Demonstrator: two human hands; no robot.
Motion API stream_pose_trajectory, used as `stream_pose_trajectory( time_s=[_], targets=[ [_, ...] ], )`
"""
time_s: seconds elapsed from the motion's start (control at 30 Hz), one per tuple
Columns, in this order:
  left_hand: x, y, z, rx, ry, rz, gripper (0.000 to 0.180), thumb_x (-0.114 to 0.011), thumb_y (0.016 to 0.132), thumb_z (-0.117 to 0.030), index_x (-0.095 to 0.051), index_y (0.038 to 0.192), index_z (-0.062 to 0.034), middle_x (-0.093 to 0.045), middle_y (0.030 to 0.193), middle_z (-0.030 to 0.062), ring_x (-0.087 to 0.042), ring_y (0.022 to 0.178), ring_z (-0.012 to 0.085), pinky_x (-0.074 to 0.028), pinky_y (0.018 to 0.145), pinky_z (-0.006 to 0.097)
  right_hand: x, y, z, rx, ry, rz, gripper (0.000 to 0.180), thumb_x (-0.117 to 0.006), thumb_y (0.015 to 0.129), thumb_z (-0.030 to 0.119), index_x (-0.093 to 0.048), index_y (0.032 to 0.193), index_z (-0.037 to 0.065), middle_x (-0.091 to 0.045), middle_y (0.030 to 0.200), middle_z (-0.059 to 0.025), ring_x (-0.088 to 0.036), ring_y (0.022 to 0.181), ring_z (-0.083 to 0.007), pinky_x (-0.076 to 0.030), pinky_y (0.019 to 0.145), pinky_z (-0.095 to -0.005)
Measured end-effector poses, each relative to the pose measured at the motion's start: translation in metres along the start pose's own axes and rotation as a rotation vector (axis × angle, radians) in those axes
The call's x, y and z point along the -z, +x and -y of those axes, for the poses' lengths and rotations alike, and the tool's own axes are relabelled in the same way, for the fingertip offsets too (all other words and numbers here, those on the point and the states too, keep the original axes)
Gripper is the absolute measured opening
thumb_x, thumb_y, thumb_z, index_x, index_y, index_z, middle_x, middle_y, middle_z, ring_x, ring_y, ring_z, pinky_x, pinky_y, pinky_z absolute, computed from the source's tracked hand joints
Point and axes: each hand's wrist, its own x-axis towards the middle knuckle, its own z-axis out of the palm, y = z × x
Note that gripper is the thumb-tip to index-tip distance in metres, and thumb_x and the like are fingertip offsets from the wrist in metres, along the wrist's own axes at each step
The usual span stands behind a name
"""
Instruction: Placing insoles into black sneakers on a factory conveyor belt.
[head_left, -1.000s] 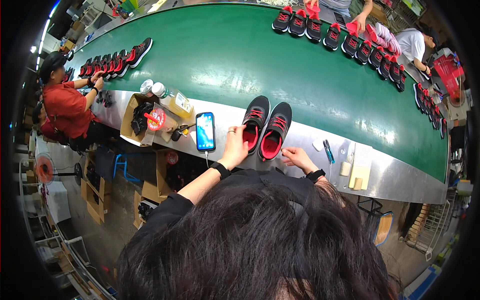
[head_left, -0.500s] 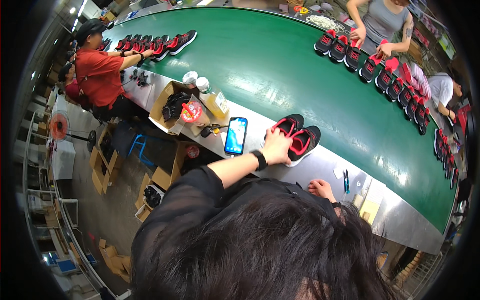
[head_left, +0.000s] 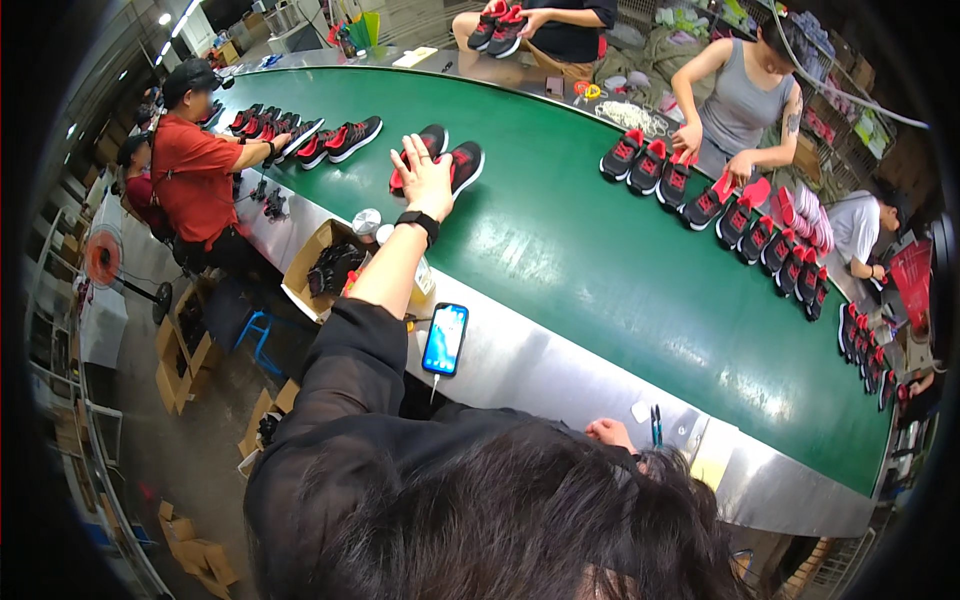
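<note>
A pair of black sneakers (head_left: 466,168) with red linings and white soles sits on the green conveyor belt (head_left: 540,240), left of the middle. Over the pair reaches my left hand (head_left: 425,182), its fingers stretched out and apart against the shoes. That hand covers part of the left shoe. My right hand (head_left: 610,433) rests on the metal table edge (head_left: 560,375), fingers loosely bent, partly hidden by my hair. Beside it lie small blue-and-black snips (head_left: 656,425) and a white scrap (head_left: 640,410). Nearer my left arm is a lit phone (head_left: 445,338) with a white cable.
A cardboard box (head_left: 310,265) of black items and bottles stand beside my left forearm. A co-worker in red (head_left: 200,170) handles sneakers at the left. Across the belt, a co-worker in grey (head_left: 750,100) handles a long sneaker row (head_left: 735,225). Yellow paper (head_left: 712,455) lies right.
My left hand has carried the pair of sneakers from the near table edge forward and left onto the belt, and its fingers have spread. My right hand stays at the table edge.
</note>
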Motion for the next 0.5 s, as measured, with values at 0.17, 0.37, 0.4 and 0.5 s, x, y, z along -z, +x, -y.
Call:
stream_pose_trajectory(
  time_s=[0.17,0.37,0.4,0.5],
  targets=[
    [-0.018,-0.073,-0.057,-0.204,-0.325,-0.017,0.034,-0.066,0.072,-0.015,-0.065,0.106,-0.0125,-0.043,0.136,0.0282,-0.03,0.135,0.0422,-0.016,0.108,0.064,0.002,-0.008,0.008,-0.046,0.02,-0.021,0.024,-0.052,0.095,0.017,-0.063,0.094,-0.005,-0.069,0.081,-0.0155,-0.069,0.07,-0.0226,-0.057,0.064,-0.0322],
    [-0.073,-0.262,-0.141,-0.593,-0.498,0.878,0.095,-0.08,0.064,-0.04,-0.035,0.146,-0.0231,-0.006,0.155,0.0287,-0.013,0.143,0.0451,-0.028,0.109,0.056,0.004,-0.022,0.019,-0.045,0.029,0.023,0.026,-0.054,0.094,0.019,-0.064,0.092,-0.004,-0.069,0.081,-0.0151,-0.069,0.068,-0.0222,-0.057,0.062,-0.0308],
    [-0.077,-0.283,-0.142,-0.689,-0.491,0.915,0.098,-0.08,0.066,-0.039,-0.029,0.149,-0.0246,-0.005,0.156,0.0267,-0.012,0.144,0.0441,-0.027,0.11,0.055,0.004,-0.021,0.018,-0.052,0.049,0.003,0.026,-0.054,0.093,0.02,-0.064,0.091,-0.004,-0.069,0.08,-0.0152,-0.069,0.067,-0.0222,-0.056,0.061,-0.0305],
    [-0.066,-0.31,-0.125,-0.812,-0.476,0.873,0.091,-0.076,0.074,-0.031,-0.027,0.15,-0.0279,-0.005,0.157,0.024,-0.01,0.145,0.0419,-0.025,0.112,0.054,0.007,-0.019,0.012,-0.041,0.081,-0.008,0.026,-0.054,0.092,0.02,-0.065,0.09,-0.004,-0.07,0.079,-0.0155,-0.069,0.065,-0.0223,-0.056,0.06,-0.03]
  ],
)
